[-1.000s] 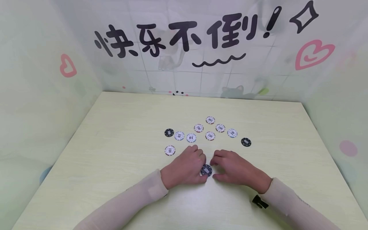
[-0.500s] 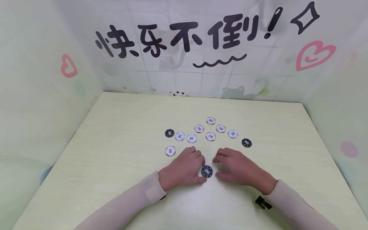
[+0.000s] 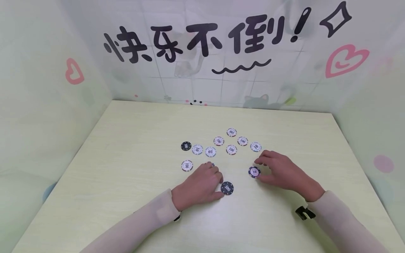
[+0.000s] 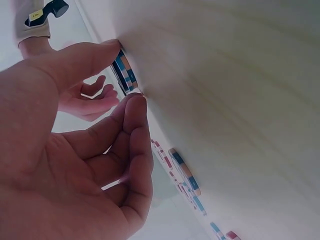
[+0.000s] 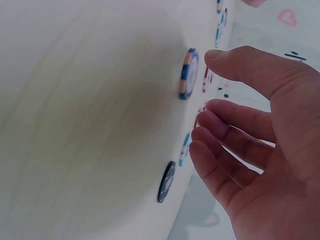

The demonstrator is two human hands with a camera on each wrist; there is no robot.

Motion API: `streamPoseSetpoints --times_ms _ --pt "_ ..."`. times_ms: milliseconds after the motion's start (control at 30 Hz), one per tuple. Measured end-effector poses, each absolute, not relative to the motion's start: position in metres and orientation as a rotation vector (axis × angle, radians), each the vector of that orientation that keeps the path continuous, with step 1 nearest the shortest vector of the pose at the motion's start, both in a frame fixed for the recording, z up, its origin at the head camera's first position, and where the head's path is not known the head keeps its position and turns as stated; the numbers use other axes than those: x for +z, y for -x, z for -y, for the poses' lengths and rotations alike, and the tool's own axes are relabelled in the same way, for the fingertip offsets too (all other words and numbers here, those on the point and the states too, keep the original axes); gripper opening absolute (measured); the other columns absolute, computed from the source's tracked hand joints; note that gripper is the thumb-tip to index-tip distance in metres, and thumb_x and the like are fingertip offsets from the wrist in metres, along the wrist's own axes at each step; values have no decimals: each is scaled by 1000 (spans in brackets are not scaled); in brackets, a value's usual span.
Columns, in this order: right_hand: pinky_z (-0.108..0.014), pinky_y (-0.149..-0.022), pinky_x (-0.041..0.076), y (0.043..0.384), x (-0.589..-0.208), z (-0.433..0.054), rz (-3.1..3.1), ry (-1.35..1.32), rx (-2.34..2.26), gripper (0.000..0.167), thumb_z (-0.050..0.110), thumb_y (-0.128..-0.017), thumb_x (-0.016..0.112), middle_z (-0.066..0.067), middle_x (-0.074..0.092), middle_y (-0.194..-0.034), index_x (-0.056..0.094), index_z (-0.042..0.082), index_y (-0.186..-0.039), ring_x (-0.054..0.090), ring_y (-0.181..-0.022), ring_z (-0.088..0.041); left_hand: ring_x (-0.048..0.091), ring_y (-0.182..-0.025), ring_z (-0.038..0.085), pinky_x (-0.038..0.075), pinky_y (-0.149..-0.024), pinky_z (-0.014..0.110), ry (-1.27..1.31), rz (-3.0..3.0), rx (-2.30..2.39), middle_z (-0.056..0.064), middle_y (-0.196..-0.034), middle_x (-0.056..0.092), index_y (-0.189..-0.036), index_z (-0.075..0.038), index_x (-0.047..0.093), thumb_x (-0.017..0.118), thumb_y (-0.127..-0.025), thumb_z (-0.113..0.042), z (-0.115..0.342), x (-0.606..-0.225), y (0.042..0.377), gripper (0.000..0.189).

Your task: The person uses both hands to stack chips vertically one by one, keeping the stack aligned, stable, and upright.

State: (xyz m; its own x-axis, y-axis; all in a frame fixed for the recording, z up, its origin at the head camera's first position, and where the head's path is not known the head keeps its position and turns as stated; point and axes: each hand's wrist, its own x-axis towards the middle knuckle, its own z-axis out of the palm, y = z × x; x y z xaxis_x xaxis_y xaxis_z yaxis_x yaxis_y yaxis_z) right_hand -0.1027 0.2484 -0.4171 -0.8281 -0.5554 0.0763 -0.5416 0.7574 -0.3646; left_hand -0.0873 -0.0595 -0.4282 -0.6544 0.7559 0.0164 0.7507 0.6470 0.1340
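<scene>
A black 100 poker chip [image 3: 227, 188] lies in the middle front, and the left wrist view shows blue-and-orange edges [image 4: 129, 74] there, apparently a small stack. The thumb and curled fingers of my left hand [image 3: 199, 182] pinch this stack from the left. A blue-rimmed 10 chip [image 3: 254, 172] lies on the table to the right. Beside it is my right hand [image 3: 280, 172], thumb and loosely bent fingers around the chip's right side; the right wrist view shows a gap between fingertips and chip. Behind my left knuckles peeks another blue-edged chip [image 3: 210, 164], mostly hidden.
Several white chips [image 3: 231, 149] lie flat in a loose arch behind the hands. A black chip [image 3: 186, 146] marks its left end; a red-edged 100 chip [image 3: 187, 165] lies in front of that. Another black chip [image 5: 166, 182] sits near my right hand. Printed curtains enclose the table [image 3: 142, 123].
My right hand has moved right, away from the stack, and a blue-rimmed 10 chip now lies by its thumb. The right-hand black chip is now covered in the head view. My left hand barely moved.
</scene>
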Motion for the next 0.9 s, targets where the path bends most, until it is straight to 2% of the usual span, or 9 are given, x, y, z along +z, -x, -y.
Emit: streamPoseSetpoints --times_ms 233,467,767,900 --pt "-34 -79 56 106 -424 -252 -2880 885 -600 38 16 -83 96 0 69 -108 82 4 -116 60 -90 -15 59 -89 19 50 -86 32 -1332 -2825 197 -1 -95 75 -103 -11 83 89 -93 -44 60 -429 87 35" --pt "-30 -73 51 108 -431 -254 -2884 899 -654 33 15 -82 97 4 67 -101 83 6 -111 56 -84 -12 59 -88 18 50 -85 32 -1350 -2826 204 -1 -95 75 -103 -11 83 89 -92 -44 60 -429 87 35" --pt "-32 -75 52 110 -434 -250 -2890 888 -640 24 14 -85 95 6 66 -98 82 8 -105 56 -85 -12 58 -90 19 49 -86 33 -1317 -2805 214 -1 -96 75 -105 -11 83 89 -93 -45 60 -428 89 37" --pt "-35 -78 53 111 -435 -248 -2901 870 -583 19 16 -86 90 6 64 -98 79 11 -101 55 -86 -13 58 -91 19 49 -87 33 -1298 -2799 211 -1 -98 75 -105 -12 83 88 -93 -46 59 -429 90 37"
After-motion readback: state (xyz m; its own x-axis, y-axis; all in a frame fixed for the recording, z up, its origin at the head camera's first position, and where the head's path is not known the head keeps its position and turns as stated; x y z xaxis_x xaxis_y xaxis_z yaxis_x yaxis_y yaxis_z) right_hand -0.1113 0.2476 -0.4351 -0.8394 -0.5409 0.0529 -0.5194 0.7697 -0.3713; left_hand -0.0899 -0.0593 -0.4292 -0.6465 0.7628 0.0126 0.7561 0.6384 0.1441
